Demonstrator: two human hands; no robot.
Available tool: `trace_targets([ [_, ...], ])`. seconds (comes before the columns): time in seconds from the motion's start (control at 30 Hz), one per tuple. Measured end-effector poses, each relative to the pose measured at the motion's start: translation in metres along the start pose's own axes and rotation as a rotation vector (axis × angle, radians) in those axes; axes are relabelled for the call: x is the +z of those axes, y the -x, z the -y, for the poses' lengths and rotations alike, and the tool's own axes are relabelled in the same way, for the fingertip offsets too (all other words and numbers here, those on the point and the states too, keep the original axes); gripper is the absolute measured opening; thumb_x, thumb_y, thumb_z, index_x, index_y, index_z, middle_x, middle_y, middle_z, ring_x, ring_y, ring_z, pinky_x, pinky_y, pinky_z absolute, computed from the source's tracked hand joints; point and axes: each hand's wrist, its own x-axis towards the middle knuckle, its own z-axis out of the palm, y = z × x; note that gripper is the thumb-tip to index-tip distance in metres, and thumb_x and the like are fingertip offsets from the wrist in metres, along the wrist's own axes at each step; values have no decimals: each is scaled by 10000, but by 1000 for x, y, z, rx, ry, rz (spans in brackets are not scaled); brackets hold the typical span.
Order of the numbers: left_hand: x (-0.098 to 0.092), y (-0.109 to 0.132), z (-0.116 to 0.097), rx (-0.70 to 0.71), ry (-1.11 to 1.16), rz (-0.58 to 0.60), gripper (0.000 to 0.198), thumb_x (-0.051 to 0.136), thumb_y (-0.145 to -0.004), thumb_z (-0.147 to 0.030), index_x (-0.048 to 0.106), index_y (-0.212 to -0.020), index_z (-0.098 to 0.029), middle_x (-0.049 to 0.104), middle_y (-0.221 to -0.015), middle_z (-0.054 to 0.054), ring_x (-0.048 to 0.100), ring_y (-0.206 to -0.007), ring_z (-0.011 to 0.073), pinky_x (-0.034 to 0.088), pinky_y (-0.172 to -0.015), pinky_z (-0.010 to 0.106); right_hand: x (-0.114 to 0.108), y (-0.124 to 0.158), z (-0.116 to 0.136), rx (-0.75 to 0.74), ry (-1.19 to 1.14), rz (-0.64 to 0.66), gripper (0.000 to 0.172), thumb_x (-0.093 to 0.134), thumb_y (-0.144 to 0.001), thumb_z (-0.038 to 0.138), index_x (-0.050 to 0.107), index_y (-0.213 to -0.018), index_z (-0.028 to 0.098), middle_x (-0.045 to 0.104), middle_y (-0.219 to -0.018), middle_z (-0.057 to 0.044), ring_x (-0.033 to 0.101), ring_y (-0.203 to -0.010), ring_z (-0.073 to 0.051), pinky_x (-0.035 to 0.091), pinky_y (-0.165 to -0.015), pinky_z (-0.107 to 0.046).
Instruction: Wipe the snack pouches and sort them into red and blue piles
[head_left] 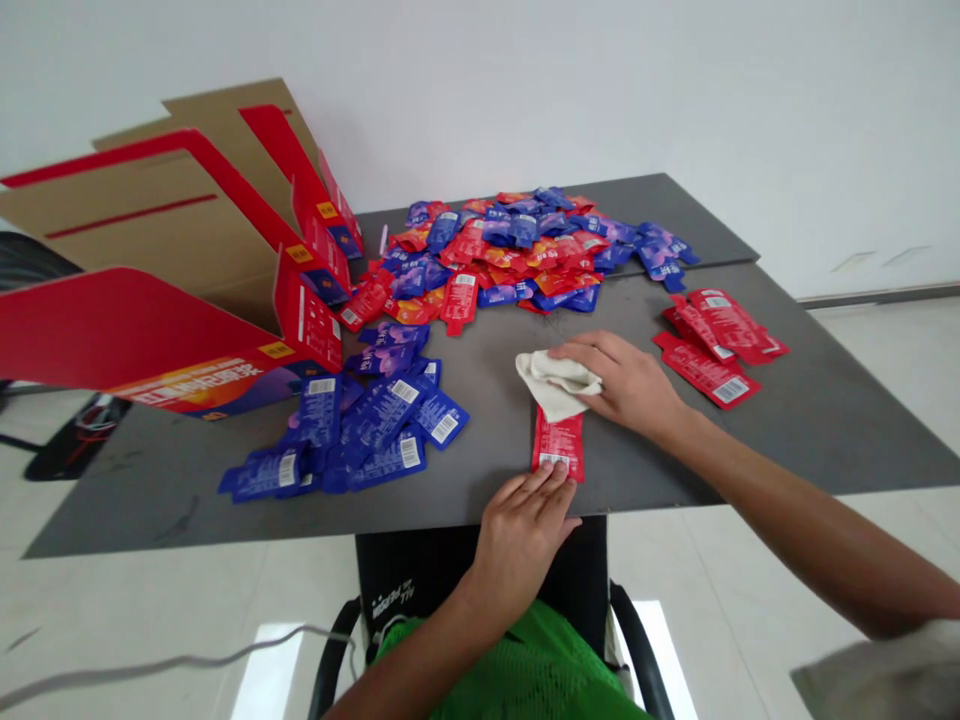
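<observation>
My left hand (521, 540) lies flat with its fingertips on the lower end of a red foil sachet (557, 445), near the table's front edge. My right hand (622, 385) holds a crumpled beige cloth (556, 383) against the sachet's upper end, hiding that part. A fan of blue sachets (375, 430) with white barcodes lies left of my hands. A small stack of red sachets (712, 345) lies to the right of my right hand.
A large heap of mixed red and blue sachets (495, 250) covers the far part of the grey table (480, 490). Red-and-kraft cardboard display boxes (165, 260) lean in from the left, overhanging the table. A cable (187, 660) lies on the glossy floor.
</observation>
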Motion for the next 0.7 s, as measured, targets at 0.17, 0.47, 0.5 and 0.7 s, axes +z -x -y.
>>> trace_targets([
  [0.17,-3,-3,-2,-49,14,61,226,803,-954,-274,743,-1144,-169,829,-1035,64,797,-995,237,626,-990,396,5,48,43,-176,-161,185,434,621,-1020,309,601,-1453,331,722,-1328,-85,701,-1213,-256,613,-967,-376],
  [0.47,0,2,2,-7,-8,46,388,723,-1017,-314,678,-1373,-167,729,-1405,100,693,-1324,228,584,-1105,377,30,-5,-30,-14,10,178,389,640,-1002,290,642,-1389,250,704,-1328,-125,685,-1209,-294,603,-975,-412],
  [0.5,0,2,2,-10,-4,45,393,728,-1015,-315,678,-1376,-169,730,-1402,99,695,-1322,227,586,-1105,377,26,-11,-34,-1,32,171,391,638,-1000,286,647,-1390,255,705,-1328,-124,683,-1207,-301,602,-969,-415],
  [0.7,-1,-1,0,-1,20,-6,342,737,-1009,-298,693,-1321,-164,758,-1356,88,733,-1253,238,602,-1067,378,-7,13,7,32,-51,-35,461,629,-1026,384,581,-1480,321,687,-1357,-114,674,-1234,-298,580,-1029,-434],
])
